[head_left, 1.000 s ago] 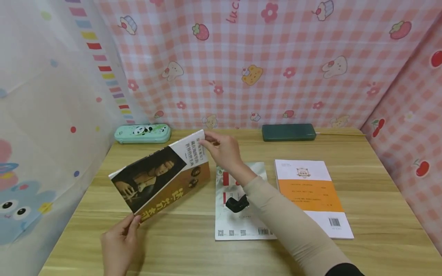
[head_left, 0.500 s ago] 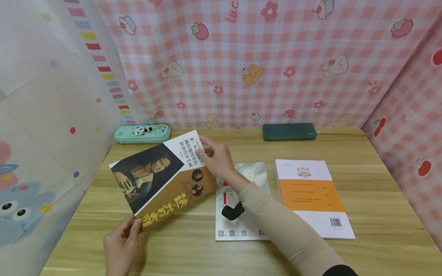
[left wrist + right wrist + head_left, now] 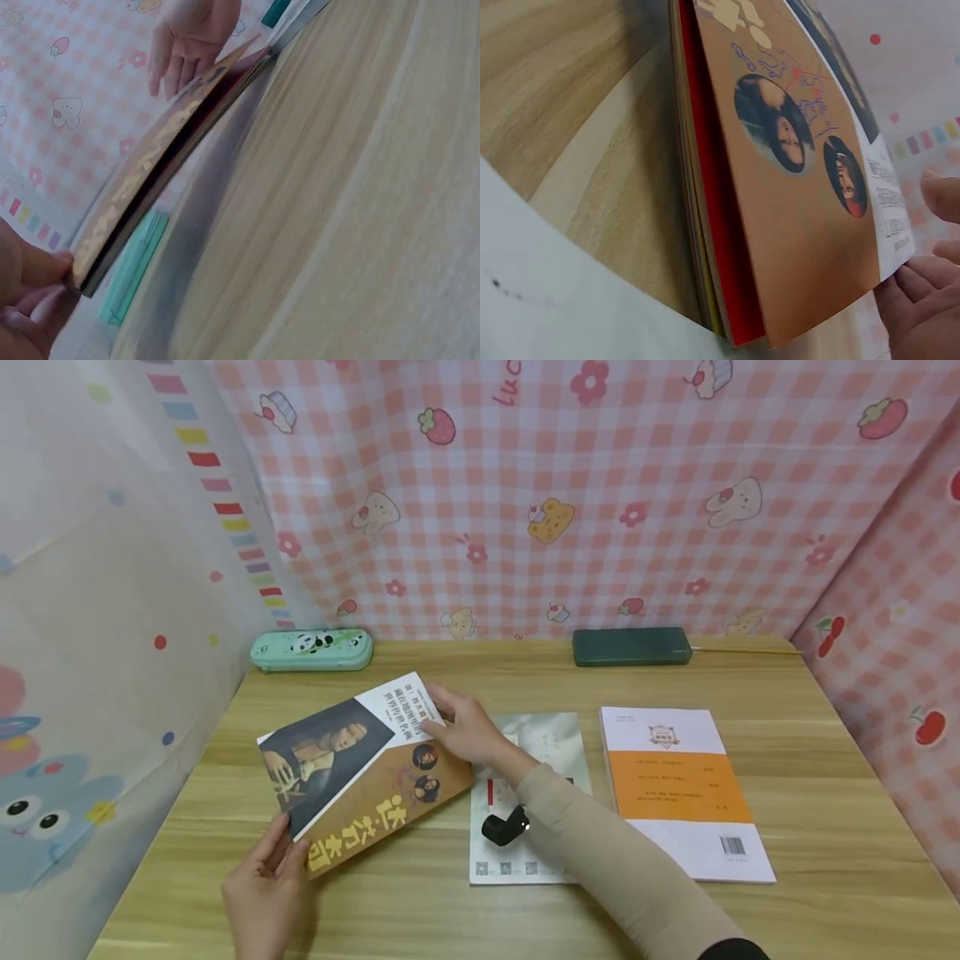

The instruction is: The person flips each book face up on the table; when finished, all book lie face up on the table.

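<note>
A paperback book (image 3: pixel 375 793) with a portrait painting and an orange-brown cover is held tilted over the left part of the table. My left hand (image 3: pixel 266 885) pinches its near-left corner between thumb and fingers. At the far-right end is my right hand (image 3: pixel 465 727), its fingers extended at the book's edge and its thumb over the cover. In the right wrist view, the right thumb (image 3: pixel 939 196) is apart from the cover, with the fingers by the white corner. The front cover gapes a little, and a red page (image 3: pixel 724 247) shows beneath it.
A pale book (image 3: pixel 517 860) lies partly under my right forearm. Right of it lies a white-and-orange book (image 3: pixel 675 785). Along the back stand a mint panda pencil case (image 3: pixel 311 650) and a dark green case (image 3: pixel 632 647), with a thin stick (image 3: pixel 742 651) beside it.
The book has turned flatter and come down nearer the table, its cover now facing up more. My right hand has moved lower and nearer with it; the left hand keeps its corner.
</note>
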A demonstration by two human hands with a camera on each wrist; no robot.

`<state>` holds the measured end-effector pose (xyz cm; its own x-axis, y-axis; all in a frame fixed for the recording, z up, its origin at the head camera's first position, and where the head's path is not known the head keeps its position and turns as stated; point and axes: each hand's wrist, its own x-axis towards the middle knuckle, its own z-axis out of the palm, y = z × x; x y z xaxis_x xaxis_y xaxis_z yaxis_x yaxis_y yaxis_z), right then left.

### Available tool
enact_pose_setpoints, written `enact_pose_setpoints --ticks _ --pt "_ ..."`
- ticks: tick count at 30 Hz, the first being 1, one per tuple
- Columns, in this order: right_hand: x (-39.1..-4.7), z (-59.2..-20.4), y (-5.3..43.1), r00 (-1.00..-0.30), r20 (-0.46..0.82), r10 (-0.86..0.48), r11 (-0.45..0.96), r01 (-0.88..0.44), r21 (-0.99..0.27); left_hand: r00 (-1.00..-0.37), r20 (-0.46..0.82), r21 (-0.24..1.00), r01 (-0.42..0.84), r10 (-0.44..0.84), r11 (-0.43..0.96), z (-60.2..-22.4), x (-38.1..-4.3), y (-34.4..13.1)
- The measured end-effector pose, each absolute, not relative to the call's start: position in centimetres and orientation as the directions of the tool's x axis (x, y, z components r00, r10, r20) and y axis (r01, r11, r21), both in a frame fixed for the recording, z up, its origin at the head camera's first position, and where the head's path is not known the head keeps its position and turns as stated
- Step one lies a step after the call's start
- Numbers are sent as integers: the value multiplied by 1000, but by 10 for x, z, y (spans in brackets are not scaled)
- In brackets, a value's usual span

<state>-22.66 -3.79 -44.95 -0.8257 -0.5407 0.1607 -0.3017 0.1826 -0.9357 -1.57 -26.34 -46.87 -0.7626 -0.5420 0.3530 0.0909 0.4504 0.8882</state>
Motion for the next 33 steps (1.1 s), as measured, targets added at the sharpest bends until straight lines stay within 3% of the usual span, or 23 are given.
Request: enact_pose_setpoints --ticks 4,12,19,26,33 --pt "-229 -461 -42 -790 102 -605 202 -276 -940 -789 290 890 15 -541 456 -471 -17 -264" --pt "-232 -472 -41 -765 -98 -636 464 -278 -841 -900 -4 903 -190 -435 386 -470 -23 -267" --pt "-231 -470 -32 -766 -73 -639 471 -315 -824 -912 11 825 -223 -410 520 -466 -27 -276" --pt "-222 -469 -23 -738 -12 -675 507 -452 -733 -936 52 850 -142 -349 507 -469 -40 -288" --pt "-214 -465 -15 -718 -6 -696 544 -521 -657 -958 144 749 -59 -249 660 -467 -57 -304"
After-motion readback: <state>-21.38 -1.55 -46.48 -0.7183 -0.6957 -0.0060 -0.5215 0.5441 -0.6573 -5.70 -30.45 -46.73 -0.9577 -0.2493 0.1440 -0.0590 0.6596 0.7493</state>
